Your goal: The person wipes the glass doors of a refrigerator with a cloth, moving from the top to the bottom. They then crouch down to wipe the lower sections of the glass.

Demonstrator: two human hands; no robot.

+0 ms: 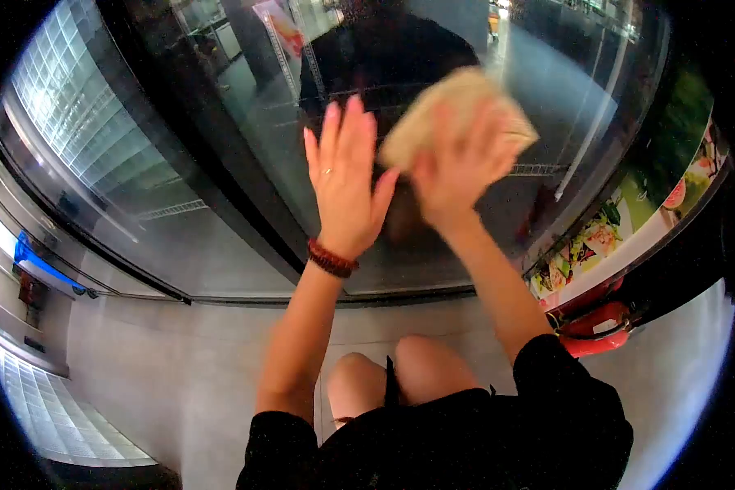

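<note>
A tan cleaning cloth (410,124) lies flat against the glass door (408,273), spread under my right hand (457,167). The fingers of that hand are blurred by motion and press over the cloth's lower right part. Left of it, my left hand (345,184) is raised at the glass, palm forward, its fingers straight and the thumb out. It holds nothing. A ring (327,171) is on one finger, and a dark red beaded bracelet (331,258) circles the wrist. The glass mirrors a dark-clothed figure.
A black door frame (212,155) runs down to the left of my hands. At the right is a panel printed with food pictures (600,237), with a red fire extinguisher (600,328) low beside it. Grey floor (196,367) lies below the glass.
</note>
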